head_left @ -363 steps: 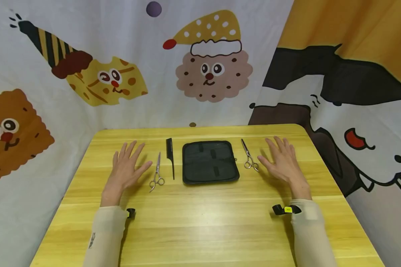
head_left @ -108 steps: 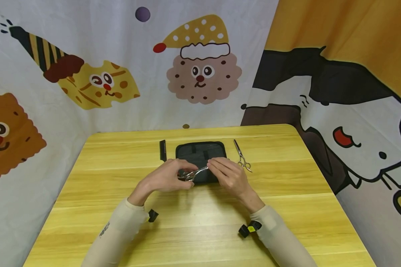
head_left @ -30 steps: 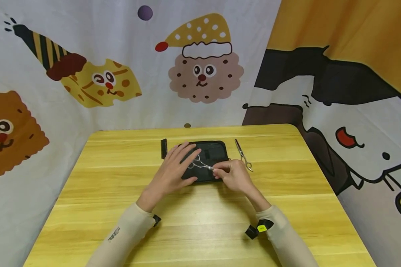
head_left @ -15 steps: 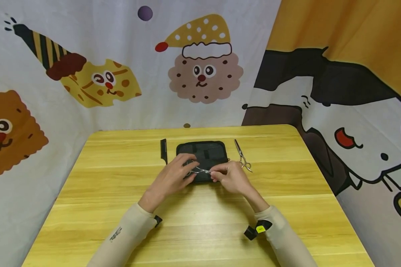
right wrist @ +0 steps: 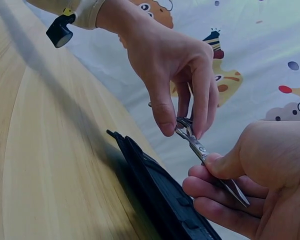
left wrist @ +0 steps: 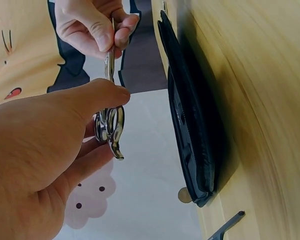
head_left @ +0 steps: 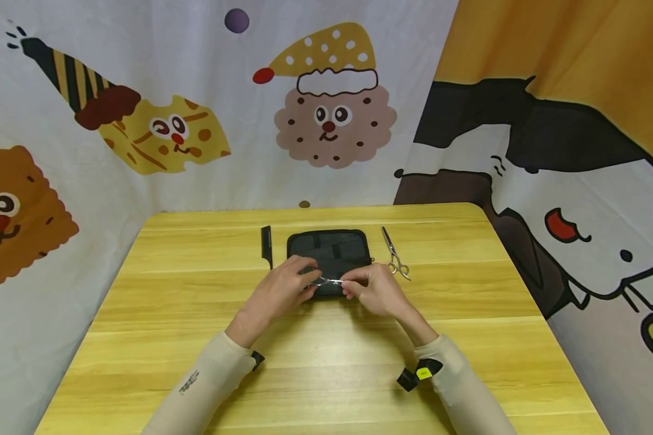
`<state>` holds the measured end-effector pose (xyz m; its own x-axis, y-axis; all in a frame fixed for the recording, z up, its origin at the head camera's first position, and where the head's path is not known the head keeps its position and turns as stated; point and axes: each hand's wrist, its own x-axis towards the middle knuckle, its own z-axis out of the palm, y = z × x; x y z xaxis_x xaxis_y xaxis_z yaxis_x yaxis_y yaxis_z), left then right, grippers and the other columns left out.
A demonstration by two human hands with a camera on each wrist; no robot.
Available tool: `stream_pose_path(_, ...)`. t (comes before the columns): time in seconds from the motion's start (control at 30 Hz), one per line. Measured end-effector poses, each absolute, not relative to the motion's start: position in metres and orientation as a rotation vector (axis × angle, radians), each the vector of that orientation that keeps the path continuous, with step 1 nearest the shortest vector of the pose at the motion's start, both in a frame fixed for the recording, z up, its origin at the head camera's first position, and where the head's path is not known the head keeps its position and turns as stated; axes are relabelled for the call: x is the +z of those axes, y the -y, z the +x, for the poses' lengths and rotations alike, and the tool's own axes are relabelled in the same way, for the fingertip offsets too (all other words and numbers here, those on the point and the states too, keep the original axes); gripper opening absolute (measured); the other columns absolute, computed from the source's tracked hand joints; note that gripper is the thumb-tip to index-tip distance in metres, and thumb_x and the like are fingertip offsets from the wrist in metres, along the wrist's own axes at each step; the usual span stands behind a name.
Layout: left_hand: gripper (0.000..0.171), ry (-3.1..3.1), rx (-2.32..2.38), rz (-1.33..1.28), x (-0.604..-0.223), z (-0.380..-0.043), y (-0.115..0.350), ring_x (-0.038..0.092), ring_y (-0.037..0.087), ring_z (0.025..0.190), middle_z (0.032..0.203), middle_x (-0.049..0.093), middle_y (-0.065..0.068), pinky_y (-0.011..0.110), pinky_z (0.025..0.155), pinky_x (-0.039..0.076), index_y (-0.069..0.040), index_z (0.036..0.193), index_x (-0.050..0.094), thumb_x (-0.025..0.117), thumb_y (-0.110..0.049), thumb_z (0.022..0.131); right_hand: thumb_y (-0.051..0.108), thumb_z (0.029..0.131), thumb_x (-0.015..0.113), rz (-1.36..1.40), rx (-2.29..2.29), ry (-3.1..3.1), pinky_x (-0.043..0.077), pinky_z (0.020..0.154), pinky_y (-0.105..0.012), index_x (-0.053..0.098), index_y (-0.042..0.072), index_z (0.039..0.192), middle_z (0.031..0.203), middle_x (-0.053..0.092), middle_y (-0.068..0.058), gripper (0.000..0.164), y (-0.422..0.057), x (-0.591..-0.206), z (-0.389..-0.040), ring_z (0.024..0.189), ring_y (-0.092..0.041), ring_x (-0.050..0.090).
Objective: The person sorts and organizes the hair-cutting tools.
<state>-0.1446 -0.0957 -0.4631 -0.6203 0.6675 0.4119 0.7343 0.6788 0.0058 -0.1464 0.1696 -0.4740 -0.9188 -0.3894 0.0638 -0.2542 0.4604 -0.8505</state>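
Note:
A silver pair of hair scissors [head_left: 333, 281] is held between both hands, over the front part of a black zip case [head_left: 354, 248]. My left hand [head_left: 280, 289] has its thumb and fingers at the finger rings, seen closely in the right wrist view, where the scissors [right wrist: 196, 148] slant downward. My right hand [head_left: 378, 291] pinches the blades just past the pivot, its thumb on top and the fingers beneath. In the left wrist view the handle rings [left wrist: 110, 125] show below the left thumb, and a gap separates the scissors from the case [left wrist: 190, 120].
Left of the case lies a black comb [head_left: 266, 244], its tail hidden behind the left hand. A second pair of silver scissors [head_left: 394, 257] rests on the wooden table [head_left: 326, 374] to the right. A printed curtain [head_left: 196, 54] hangs behind the table's far edge.
The scissors first lay on the table left of the comb, both hands apart. A second ago the left hand was spread beside the rings; its fingers have since drawn in around them.

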Motion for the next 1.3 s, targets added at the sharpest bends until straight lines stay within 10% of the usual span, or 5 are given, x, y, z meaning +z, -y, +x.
stream_pose_path(0.37, 0.028, 2.506, -0.230, -1.094, -0.4651, -0.1429, 0.0965, 0.076, 0.025, 0.115, 0.129, 0.081, 0.009, 0.031, 0.092, 0.070, -0.012, 0.121, 0.087, 0.095, -0.020, 0.094, 0.011, 0.108, 0.076, -0.634, -1.368, -2.631, 0.051, 0.061, -0.021, 0.088, 0.008, 0.111, 0.091, 0.085, -0.003, 0.013, -0.1714, -0.4751, -0.1462, 0.078, -0.020, 0.076)
stream_pose_path(0.67, 0.026, 2.505, -0.235, -1.090, -0.4663, -0.1425, 0.0982, 0.076, 0.025, 0.115, 0.128, 0.081, 0.010, 0.031, 0.091, 0.070, -0.011, 0.119, 0.087, 0.094, -0.019, 0.095, 0.021, 0.107, 0.081, -0.709, -1.274, -2.730, 0.066, 0.087, -0.032, 0.087, 0.017, 0.120, 0.115, 0.087, 0.001, 0.015, -0.1696, -0.4762, -0.1455, 0.099, -0.013, 0.080)
stream_pose_path(0.93, 0.023, 2.529, -0.228, -1.077, -0.4648, -0.1417, 0.0999, 0.076, 0.025, 0.116, 0.128, 0.082, 0.009, 0.031, 0.092, 0.070, -0.012, 0.119, 0.087, 0.092, -0.020, 0.097, 0.030, 0.104, 0.085, -0.830, -1.203, -2.765, 0.057, 0.120, -0.061, 0.075, 0.016, 0.145, 0.156, 0.072, -0.010, 0.045, -0.1689, -0.4763, -0.1447, 0.145, -0.036, 0.070)
stream_pose_path(1.3, 0.020, 2.578, -0.246, -1.064, -0.4621, -0.1414, 0.1010, 0.077, 0.025, 0.111, 0.125, 0.082, 0.009, 0.035, 0.093, 0.070, -0.012, 0.115, 0.087, 0.092, -0.021, 0.098, 0.040, 0.096, 0.092, -0.822, -1.180, -2.711, 0.043, 0.128, -0.076, 0.051, 0.024, 0.170, 0.186, 0.034, -0.010, 0.086, -0.1726, -0.4808, -0.1488, 0.170, -0.045, 0.037)
